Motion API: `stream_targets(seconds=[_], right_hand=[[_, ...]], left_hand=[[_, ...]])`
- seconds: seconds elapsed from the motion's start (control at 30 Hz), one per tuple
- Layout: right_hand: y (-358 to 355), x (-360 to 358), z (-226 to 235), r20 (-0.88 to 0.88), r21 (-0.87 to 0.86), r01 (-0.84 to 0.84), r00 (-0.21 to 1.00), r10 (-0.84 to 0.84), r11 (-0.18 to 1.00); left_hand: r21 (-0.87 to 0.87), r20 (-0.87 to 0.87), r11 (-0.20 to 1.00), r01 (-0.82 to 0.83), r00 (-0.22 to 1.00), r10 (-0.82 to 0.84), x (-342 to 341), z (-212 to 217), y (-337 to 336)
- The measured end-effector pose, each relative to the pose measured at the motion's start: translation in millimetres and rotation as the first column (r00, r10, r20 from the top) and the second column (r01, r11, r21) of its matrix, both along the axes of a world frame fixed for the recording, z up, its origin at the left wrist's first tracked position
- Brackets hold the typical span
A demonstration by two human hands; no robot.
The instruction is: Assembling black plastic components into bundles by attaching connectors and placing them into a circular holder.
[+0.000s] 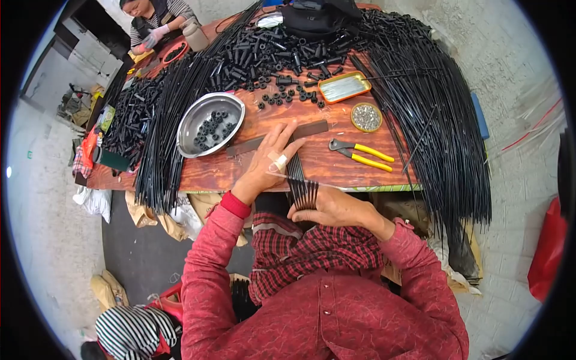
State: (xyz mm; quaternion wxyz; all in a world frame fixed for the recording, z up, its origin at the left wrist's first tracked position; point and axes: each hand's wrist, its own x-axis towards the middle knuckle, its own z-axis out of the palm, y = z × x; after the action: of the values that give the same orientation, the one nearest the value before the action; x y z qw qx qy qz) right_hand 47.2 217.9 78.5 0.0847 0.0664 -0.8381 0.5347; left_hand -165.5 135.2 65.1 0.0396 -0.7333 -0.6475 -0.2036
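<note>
My left hand (269, 159), a strip of white tape on it, lies stretched out over a bundle of thin black rods (296, 170) at the table's near edge. Its fingers are extended, with the thumb pointing right across the rods. My right hand (333, 207) is closed on the near ends of these rods, which fan out side by side; its fingertips are partly hidden. A thin pale strand (277, 175) crosses the rods between my hands. Beyond the left fingers, a flat dark bar (312, 128) lies on the wooden table (240, 171).
Yellow-handled pincers (364, 156) lie right of my hands, below a round tin of small metal bits (366, 117) and a yellow tin of pale wires (345, 88). A metal bowl (188, 147) holds black rings. Long black rods (450, 132) flank both sides. A co-worker (159, 24) sits far left.
</note>
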Motion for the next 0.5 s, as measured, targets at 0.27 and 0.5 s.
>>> stream_targets(seconds=[0.27,0.5], right_hand=[[17.3,-1.2,42.1,0.011,0.012,-0.102,0.995,0.101,0.995],[39.4,11.0,112.1,0.0,-0.07,-0.107,0.994,0.107,0.992]], left_hand=[[0.069,-0.04,0.996,-0.056,0.997,0.059,-23.6,-20.2,19.3],[0.233,0.043,0.969,-0.078,0.997,0.07,-22.4,-7.8,31.9]])
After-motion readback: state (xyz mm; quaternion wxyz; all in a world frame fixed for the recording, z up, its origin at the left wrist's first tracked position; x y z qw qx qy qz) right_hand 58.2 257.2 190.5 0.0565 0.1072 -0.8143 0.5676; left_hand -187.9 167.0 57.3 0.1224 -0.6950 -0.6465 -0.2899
